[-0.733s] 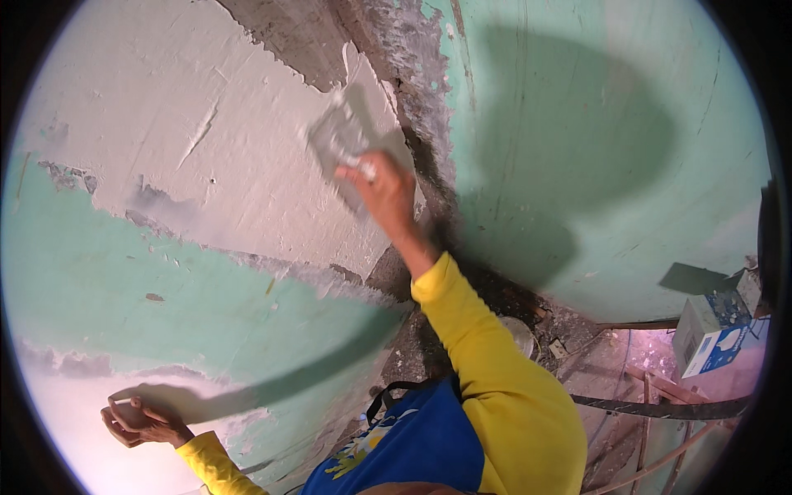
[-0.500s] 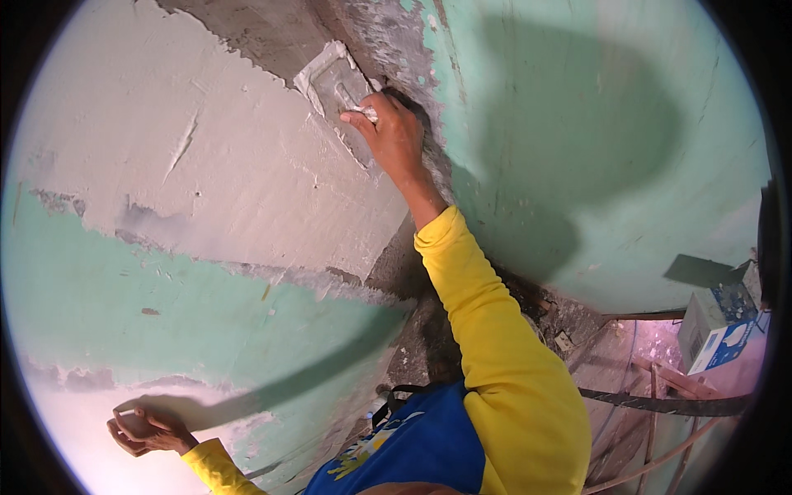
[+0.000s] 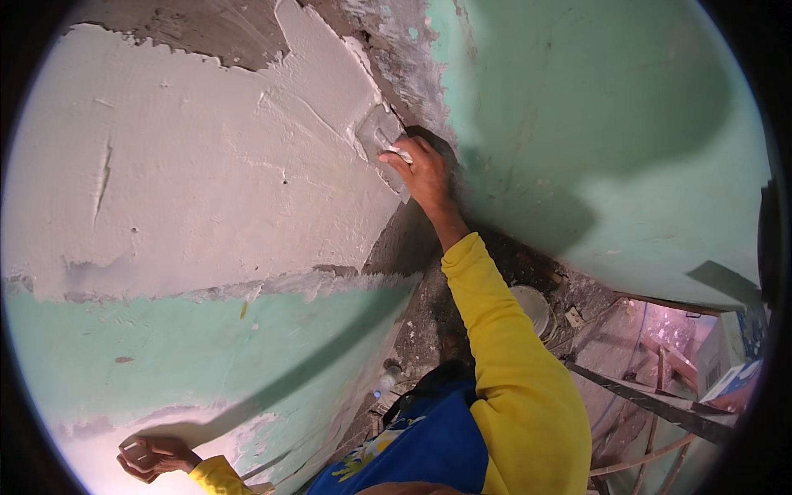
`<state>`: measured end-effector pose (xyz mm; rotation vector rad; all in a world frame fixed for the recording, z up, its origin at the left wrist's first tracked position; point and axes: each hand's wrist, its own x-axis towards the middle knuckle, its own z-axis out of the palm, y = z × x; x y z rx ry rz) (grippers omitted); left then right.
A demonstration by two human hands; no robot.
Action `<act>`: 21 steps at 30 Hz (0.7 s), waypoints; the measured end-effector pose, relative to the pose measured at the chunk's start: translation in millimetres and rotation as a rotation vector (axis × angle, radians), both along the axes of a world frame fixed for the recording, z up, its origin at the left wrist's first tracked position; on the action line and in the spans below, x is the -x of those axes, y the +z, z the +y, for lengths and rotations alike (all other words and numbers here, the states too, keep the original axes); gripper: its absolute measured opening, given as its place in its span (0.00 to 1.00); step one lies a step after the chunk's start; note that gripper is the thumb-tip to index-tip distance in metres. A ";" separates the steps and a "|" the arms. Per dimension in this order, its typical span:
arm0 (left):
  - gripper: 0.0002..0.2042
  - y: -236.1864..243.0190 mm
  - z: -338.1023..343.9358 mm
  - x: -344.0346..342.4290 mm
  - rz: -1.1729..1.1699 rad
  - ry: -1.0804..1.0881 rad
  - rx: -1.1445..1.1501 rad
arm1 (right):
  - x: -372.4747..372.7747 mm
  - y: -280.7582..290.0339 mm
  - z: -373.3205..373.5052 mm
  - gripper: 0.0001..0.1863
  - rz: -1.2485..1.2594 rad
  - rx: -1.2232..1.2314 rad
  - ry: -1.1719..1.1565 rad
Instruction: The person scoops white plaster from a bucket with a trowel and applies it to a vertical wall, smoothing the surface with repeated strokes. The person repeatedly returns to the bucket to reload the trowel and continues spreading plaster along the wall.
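A: Where is the trowel (image 3: pixel 378 130)?
B: Just left of the grey strip (image 3: pixel 404 54) that runs down the corner. Its blade lies against the wall, at the edge of the white plaster (image 3: pixel 206 165).
A: And the right hand (image 3: pixel 426 175)?
B: Clamped on the trowel's handle, thumb on one side and fingers on the other. It sits by the lower end of the grey strip, with the yellow sleeve (image 3: pixel 511 346) reaching up to it from below.
A: What about the left hand (image 3: pixel 158 455)?
B: It's well down and to the left of the grey strip, close to the pale lower part of the wall. The fingers are curled toward the thumb. I can't tell whether they grip anything, or whether the hand touches the wall.
A: What else lies around the strip?
B: Plaster spreads to its left, with a bare brown patch (image 3: pixel 214 33) near the top. Below the plaster, down and left of the strip, is a band of green paint (image 3: pixel 206 346). Right of the strip stands a green wall (image 3: pixel 528 140) with a broad shadow on it.
A: And lower down?
B: A round pale bucket (image 3: pixel 532 307) is below and right of the strip, and a box (image 3: pixel 726 355) is farther right, partly cut off by the dark rim.
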<state>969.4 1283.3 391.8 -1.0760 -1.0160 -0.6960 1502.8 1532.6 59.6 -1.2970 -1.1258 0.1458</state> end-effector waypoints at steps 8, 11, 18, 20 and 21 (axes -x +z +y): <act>0.27 13.7 -10.9 16.6 0.117 0.098 -0.022 | 22.0 -112.3 1.3 0.16 0.126 -0.024 0.053; 0.26 12.3 -6.6 21.4 0.139 0.084 -0.008 | 69.7 -119.9 -45.5 0.15 0.321 0.392 0.085; 0.23 9.8 -9.4 37.2 0.144 0.021 0.028 | 182.3 -120.1 -152.9 0.14 0.441 0.301 0.101; 0.22 9.6 -10.2 43.5 0.140 0.001 0.041 | 154.8 -124.9 -120.7 0.13 0.964 0.427 0.079; 0.22 7.3 -10.4 46.6 0.133 -0.010 0.046 | 137.1 -115.4 -102.3 0.13 1.083 0.377 0.065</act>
